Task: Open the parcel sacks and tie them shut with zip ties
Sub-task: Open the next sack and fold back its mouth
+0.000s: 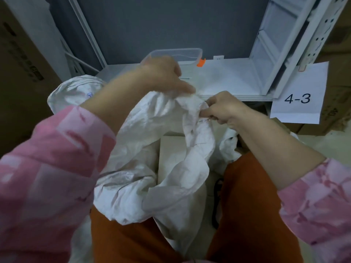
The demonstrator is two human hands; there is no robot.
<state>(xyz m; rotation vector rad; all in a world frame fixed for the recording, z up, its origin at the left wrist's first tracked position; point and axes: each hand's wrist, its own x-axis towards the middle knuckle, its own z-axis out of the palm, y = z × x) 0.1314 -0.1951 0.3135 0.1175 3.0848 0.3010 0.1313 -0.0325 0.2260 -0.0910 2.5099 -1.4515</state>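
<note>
A white woven parcel sack (152, 173) stands between my knees, its mouth gaping, with a pale flat box (172, 158) showing inside. My left hand (163, 74) is above the sack's far rim, blurred, with its fingers reaching down onto the bunched cloth. My right hand (222, 109) pinches the gathered edge of the sack at its right rim. Something thin shows between its fingers; I cannot tell whether it is a zip tie.
A clear plastic tub (190, 54) with an orange clip sits on the grey shelf (228, 78) ahead. Another white sack (76, 90) lies at left. Cardboard boxes (20, 69) flank both sides. A paper label "4-3" (298, 95) hangs at right.
</note>
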